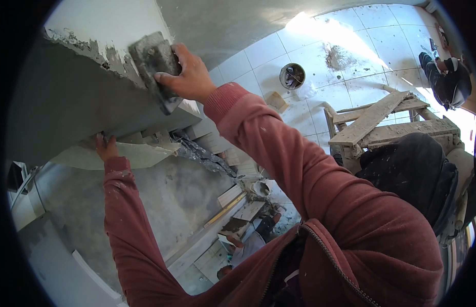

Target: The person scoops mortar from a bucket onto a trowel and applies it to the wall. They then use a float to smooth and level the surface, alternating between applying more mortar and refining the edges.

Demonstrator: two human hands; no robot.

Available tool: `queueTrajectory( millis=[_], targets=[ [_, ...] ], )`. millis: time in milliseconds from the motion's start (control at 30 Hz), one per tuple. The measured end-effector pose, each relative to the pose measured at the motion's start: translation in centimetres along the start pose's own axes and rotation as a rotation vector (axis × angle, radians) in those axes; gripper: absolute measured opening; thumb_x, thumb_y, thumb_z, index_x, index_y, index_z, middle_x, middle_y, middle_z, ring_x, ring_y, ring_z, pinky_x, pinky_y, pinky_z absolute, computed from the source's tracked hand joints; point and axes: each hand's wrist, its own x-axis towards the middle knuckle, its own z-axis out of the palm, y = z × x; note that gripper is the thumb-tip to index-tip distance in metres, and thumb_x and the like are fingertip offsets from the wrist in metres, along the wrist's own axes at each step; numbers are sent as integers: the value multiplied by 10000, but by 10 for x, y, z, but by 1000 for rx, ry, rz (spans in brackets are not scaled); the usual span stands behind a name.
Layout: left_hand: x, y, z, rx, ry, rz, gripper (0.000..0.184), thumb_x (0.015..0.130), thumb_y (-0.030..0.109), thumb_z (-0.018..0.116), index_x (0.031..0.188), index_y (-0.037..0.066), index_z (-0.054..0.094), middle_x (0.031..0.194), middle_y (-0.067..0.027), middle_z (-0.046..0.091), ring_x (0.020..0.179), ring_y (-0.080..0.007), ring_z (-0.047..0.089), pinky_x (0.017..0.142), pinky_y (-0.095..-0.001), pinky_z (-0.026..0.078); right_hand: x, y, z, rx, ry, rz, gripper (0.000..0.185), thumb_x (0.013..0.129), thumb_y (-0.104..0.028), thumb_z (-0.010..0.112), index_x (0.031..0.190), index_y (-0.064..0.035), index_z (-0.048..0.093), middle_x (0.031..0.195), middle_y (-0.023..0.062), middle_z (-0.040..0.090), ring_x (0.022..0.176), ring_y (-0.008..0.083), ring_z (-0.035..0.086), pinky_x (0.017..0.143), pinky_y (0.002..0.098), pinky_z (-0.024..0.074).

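Observation:
My right hand (189, 74) grips a plastering float (155, 64), a worn grey rectangular tool caked with mortar. The float lies against the upper wall, beside the ragged edge where grey plaster (69, 97) meets a white surface (110, 23). Lower left, my left hand (107, 147) is at the bottom edge of the plastered face, with its fingers bent and partly hidden. Something dark shows between those fingers, too small to name. Just beside this hand is a pale, curved-edged board (141, 155).
A bucket (292, 76) stands on the dirty white floor tiles (320, 110). To the right is a mortar-crusted wooden trestle (396, 125) with dark cloth (409, 166) by it. One person (448, 82) is at far right, another (248, 248) far below near a white bucket (261, 188).

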Motion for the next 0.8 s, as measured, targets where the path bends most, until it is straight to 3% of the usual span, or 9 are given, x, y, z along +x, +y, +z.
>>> queueTrajectory(
  millis=[133,233,300,333,467,533,633,700,800],
  targets=[
    [5,-19,-2,-37,58,7,608,690,-33,567,1269,-69,385,1291,-159,442,1210,-221,410,1038,-311,269,-2,7,-9,26,5,99,525,669,-243,705,1069,-9,460,945,209,577,881,348,563,778,388,439],
    [6,-19,-2,-38,68,20,614,691,-25,571,1273,-67,379,1299,-161,435,1219,-227,404,1043,-317,264,-5,-13,-16,313,58,-61,534,666,-258,706,1068,-6,461,934,208,575,880,362,557,773,400,435],
    [2,-15,-2,-15,24,42,619,692,-30,571,1275,-81,369,1300,-173,432,1219,-232,405,1039,-320,273,-4,-24,-12,219,14,-225,559,683,-263,716,1103,2,461,926,181,567,857,295,566,778,357,443],
    [0,-13,-1,-14,24,42,619,692,-30,571,1275,-81,369,1300,-173,432,1219,-232,405,1039,-320,273,-3,-22,-9,196,42,-198,499,673,-236,702,1055,-14,470,915,197,572,874,355,557,766,391,436],
    [1,-16,2,-43,69,0,617,686,-31,568,1269,-84,374,1288,-171,443,1212,-232,412,1035,-323,280,5,-5,-13,-50,55,-94,508,669,-237,706,1062,-17,470,920,197,573,868,341,563,769,379,437],
    [2,-17,1,-73,101,5,617,682,-30,569,1266,-84,377,1283,-169,448,1208,-231,416,1032,-322,283,8,-16,-19,382,76,-133,522,662,-258,712,1061,-22,472,920,190,582,863,322,573,772,376,440],
    [0,-14,5,-118,101,10,623,675,-34,570,1266,-79,380,1282,-163,448,1206,-226,414,1026,-315,281,10,-57,-24,464,-14,-220,528,656,-268,719,1044,-8,471,909,184,591,848,303,583,766,368,446],
    [-3,-5,5,-100,16,60,627,671,-41,566,1267,-83,376,1286,-165,442,1212,-226,406,1022,-307,277,11,-50,-14,399,-5,-183,519,660,-263,717,1028,7,469,893,185,592,832,303,586,754,363,450],
    [-3,-6,8,-54,70,34,626,674,-35,560,1271,-73,375,1291,-159,437,1217,-228,400,1024,-308,270,14,-19,-11,43,56,-144,525,662,-263,714,1027,21,466,887,192,591,818,306,586,743,359,454]
  ],
)
